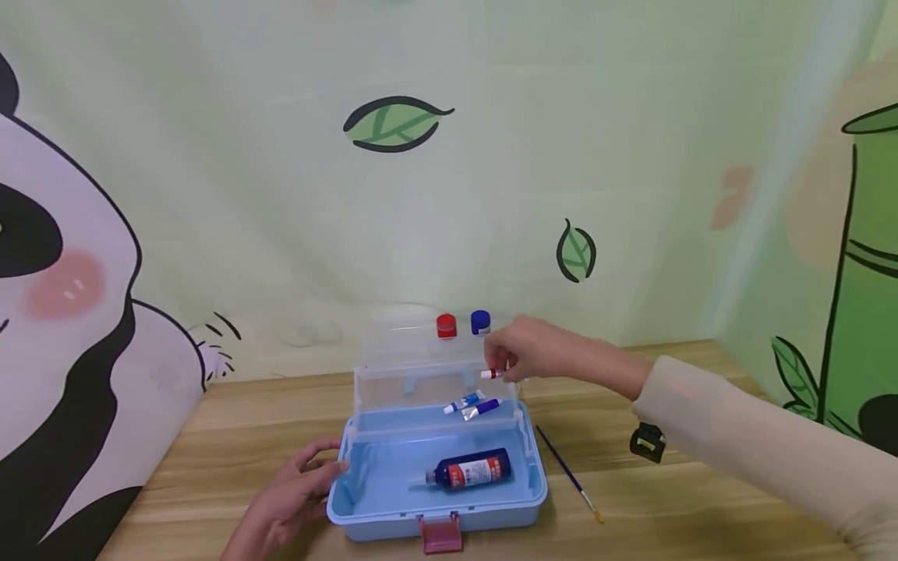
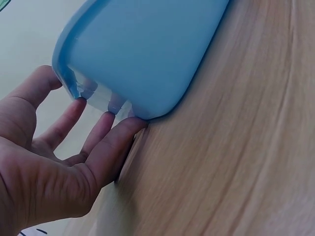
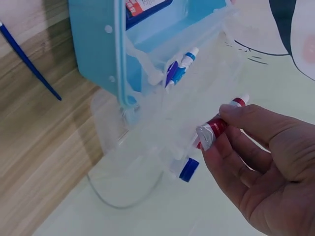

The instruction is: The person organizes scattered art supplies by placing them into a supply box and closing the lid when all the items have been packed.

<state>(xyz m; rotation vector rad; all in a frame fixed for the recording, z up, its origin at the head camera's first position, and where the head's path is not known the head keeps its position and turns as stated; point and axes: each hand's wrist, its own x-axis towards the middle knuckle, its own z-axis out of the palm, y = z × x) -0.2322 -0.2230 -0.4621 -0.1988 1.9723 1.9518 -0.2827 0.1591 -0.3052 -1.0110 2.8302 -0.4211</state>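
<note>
My right hand [image 1: 522, 351] pinches a small red paint tube [image 3: 216, 126] between thumb and fingers, above the raised clear lid of a blue plastic box [image 1: 372, 514]. Fingertips of my left hand [image 2: 59, 157] touch the left end wall of that box. Inside the box lies a dark blue bottle [image 1: 477, 470] with a red and white label. A blue paint tube [image 1: 463, 403] and a purple paint tube [image 1: 482, 410] lie on the clear lid [image 1: 379, 389], toward its right side.
Behind the lid are a red-capped jar [image 1: 446, 326] and a blue-capped jar [image 1: 480, 322]. A paintbrush [image 1: 568, 471] lies on the wooden table [image 1: 245, 436] right of the box. The pink latch [image 1: 440, 534] hangs at the front. A patterned backdrop [image 1: 491, 195] stands behind.
</note>
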